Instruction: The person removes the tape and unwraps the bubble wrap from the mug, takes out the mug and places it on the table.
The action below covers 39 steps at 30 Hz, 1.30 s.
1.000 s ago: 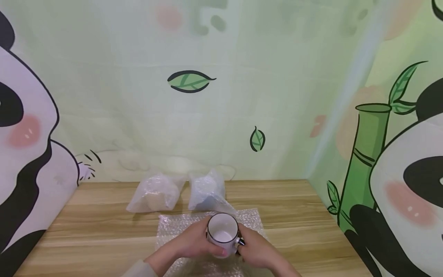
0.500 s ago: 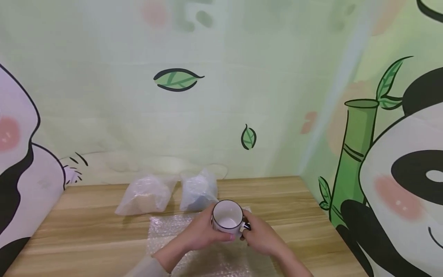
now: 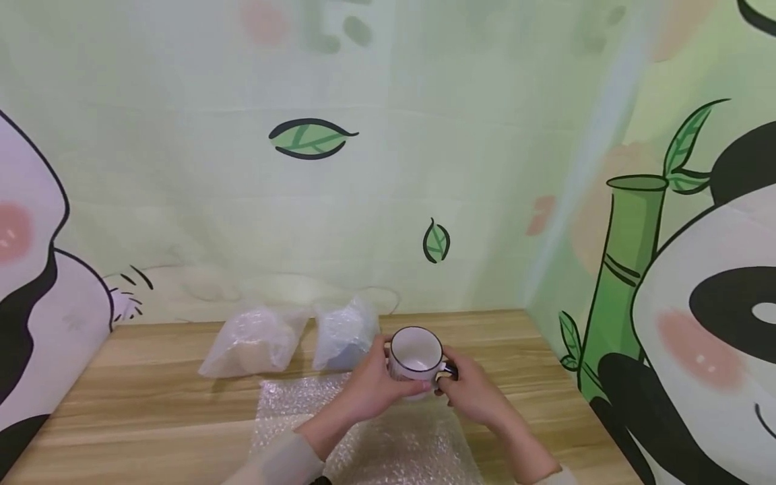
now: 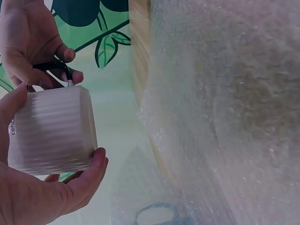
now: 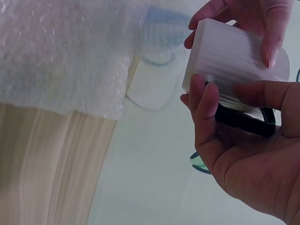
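A white ribbed mug with a dark rim and a black handle is held up between both hands, its opening upward in the head view. My left hand grips the mug's left side, thumb across the near face and fingers around the far side. On the other side, my right hand holds the mug at its handle, fingers curled by it. Dark lettering shows on the mug's side in the left wrist view. Below the mug, a sheet of bubble wrap lies flat on the wooden table.
Two items wrapped in bubble wrap stand at the table's back: a left bundle with something tan inside, and a right bundle with something bluish. Behind the wooden table hangs a backdrop printed with pandas and bamboo.
Both hands have raised the mug and moved it forward, away from the body and up off the bubble wrap. The head view has shifted a little to the right.
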Motion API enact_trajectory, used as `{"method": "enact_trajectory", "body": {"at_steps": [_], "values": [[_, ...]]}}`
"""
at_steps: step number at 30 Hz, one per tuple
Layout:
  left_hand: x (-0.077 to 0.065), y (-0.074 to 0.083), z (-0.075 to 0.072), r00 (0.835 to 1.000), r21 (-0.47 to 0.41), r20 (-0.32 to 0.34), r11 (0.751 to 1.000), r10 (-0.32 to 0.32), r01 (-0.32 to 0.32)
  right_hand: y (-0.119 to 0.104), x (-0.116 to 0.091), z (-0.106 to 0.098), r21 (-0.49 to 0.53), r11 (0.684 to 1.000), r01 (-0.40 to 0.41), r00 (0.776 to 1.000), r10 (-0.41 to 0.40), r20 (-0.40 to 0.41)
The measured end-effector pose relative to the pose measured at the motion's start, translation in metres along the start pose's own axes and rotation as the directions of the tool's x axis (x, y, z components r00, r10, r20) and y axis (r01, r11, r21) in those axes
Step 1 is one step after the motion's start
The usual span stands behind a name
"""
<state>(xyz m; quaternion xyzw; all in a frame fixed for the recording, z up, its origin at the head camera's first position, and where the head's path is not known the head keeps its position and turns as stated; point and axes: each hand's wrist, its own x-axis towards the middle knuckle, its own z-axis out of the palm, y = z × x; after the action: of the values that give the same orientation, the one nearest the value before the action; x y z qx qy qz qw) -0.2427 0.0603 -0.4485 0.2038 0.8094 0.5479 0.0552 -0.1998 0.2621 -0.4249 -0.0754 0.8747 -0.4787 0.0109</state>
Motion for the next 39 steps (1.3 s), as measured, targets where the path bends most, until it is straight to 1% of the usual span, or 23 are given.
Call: {"method": "enact_trajectory", "body": {"at_steps": [5,9,12,18,20,22,25,30,35,39], "values": [[0.012,0.004,0.007,0.999,-0.012,-0.037,1.000,-0.012,0.011,-0.001,0.007,-0.012,0.048,0.998,-0.045,0.999,0.046,-0.016],[0.021,0.008,0.012,0.998,-0.014,-0.055,1.000,-0.011,0.010,0.002,0.013,-0.021,0.063,0.997,-0.054,0.998,0.056,-0.026],[0.031,0.010,0.016,0.998,-0.010,-0.062,1.000,-0.010,0.010,0.006,0.019,-0.028,0.075,0.995,-0.059,0.998,0.062,-0.030],[0.053,0.015,0.025,0.997,-0.021,-0.079,1.000,0.016,-0.018,0.017,0.034,-0.041,0.090,0.994,-0.068,0.997,0.072,-0.040],[0.059,0.016,0.028,0.995,-0.008,-0.096,1.000,0.019,-0.020,0.021,0.040,-0.045,0.095,0.993,-0.073,0.996,0.078,-0.045],[0.065,0.017,0.032,0.994,0.014,-0.112,1.000,0.010,-0.008,0.026,0.045,-0.048,0.102,0.991,-0.083,0.995,0.089,-0.056],[0.074,0.018,0.039,0.990,0.064,-0.141,0.998,0.002,0.007,0.032,0.054,-0.052,0.115,0.989,-0.098,0.992,0.106,-0.068],[0.089,0.014,0.053,0.985,0.110,-0.173,0.994,0.010,0.010,0.046,0.064,-0.057,0.127,0.985,-0.121,0.988,0.131,-0.079],[0.102,0.009,0.066,0.983,0.115,-0.184,0.993,-0.007,0.029,0.061,0.076,-0.059,0.141,0.979,-0.148,0.981,0.163,-0.107],[0.114,-0.001,0.076,0.978,0.114,-0.208,0.993,-0.018,0.042,0.075,0.089,-0.056,0.147,0.973,-0.176,0.970,0.197,-0.142]]}}
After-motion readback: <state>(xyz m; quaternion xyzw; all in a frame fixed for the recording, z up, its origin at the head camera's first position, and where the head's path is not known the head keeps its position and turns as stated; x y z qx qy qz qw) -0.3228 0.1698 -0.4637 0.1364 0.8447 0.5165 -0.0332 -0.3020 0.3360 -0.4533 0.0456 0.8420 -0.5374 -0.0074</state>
